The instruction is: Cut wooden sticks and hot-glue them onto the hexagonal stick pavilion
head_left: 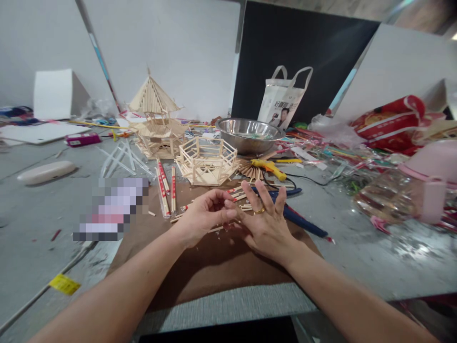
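My left hand (205, 214) is curled, its fingertips pinched against the thumb side of my right hand; what it pinches is too small to make out. My right hand (266, 219) is spread, fingers stretched up, a gold ring on one finger. Both hover over a brown cardboard sheet (210, 267) strewn with short wooden sticks (240, 195). Just beyond them stands a low hexagonal fence of wooden sticks (206, 161). Behind that rises a wooden stick pavilion (155, 121) with a pointed roof.
Wrapped chopsticks (164, 188) lie left of my hands. A yellow glue gun (268, 167), a steel bowl (249, 134) and blue-handled pliers (298, 218) sit to the right. A clear jug with pink lid (410, 190), red packets (387, 124) and a paper bag (283, 97) crowd the right.
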The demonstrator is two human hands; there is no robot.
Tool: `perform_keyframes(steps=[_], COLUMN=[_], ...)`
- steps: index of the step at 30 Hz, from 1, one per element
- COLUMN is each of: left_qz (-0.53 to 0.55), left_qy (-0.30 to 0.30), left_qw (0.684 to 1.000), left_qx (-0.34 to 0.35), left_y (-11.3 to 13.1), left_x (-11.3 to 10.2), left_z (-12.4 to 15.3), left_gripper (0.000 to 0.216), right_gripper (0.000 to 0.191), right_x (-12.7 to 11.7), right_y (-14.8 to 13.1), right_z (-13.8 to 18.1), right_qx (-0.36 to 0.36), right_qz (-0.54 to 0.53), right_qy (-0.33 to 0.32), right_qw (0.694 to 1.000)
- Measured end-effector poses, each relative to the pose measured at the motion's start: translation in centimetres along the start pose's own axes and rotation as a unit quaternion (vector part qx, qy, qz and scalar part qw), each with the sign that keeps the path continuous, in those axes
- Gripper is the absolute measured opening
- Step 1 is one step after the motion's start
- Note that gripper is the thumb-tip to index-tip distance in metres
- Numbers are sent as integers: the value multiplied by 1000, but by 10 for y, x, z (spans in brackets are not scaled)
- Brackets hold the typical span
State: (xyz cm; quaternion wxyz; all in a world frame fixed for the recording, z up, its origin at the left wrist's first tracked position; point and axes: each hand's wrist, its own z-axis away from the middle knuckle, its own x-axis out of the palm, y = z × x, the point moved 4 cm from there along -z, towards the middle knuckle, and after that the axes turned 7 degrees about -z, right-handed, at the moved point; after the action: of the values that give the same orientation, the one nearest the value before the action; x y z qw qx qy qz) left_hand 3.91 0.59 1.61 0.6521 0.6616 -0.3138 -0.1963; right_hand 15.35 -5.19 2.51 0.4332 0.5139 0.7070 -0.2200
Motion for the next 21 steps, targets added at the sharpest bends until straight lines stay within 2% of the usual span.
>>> perform_keyframes(steps=[7,11,15,17,18,21], left_qz=[-68,-86,-104,-156,-200,-383], left_qy=[37,57,123,175,199,262], left_qw=[997,995,987,971,958,882], left_qx=[16,16,30,52,59,78], left_y=[-1,-1,1,3,5,11], left_x=[-2,-4,-15,-25,-29,-40], left_z=[-2,-2,-1,-1,0,0], left_gripper=[19,22,30,32,34,33], right_gripper=[61,48,34,28,32,43], right_x=[0,-3,-7,-6,-5,-2], right_y=[-3,-6,5,20,29,54], right_z=[-1,-3,-5,-5,-5,-5], right_qx=[-15,-13,15,51,73,162], right_qz=[3,-5,-47,-79,-91,-84], right_qy=[3,14,44,37,19,-51], right_qw=[1000,1000,998,995,993,982])
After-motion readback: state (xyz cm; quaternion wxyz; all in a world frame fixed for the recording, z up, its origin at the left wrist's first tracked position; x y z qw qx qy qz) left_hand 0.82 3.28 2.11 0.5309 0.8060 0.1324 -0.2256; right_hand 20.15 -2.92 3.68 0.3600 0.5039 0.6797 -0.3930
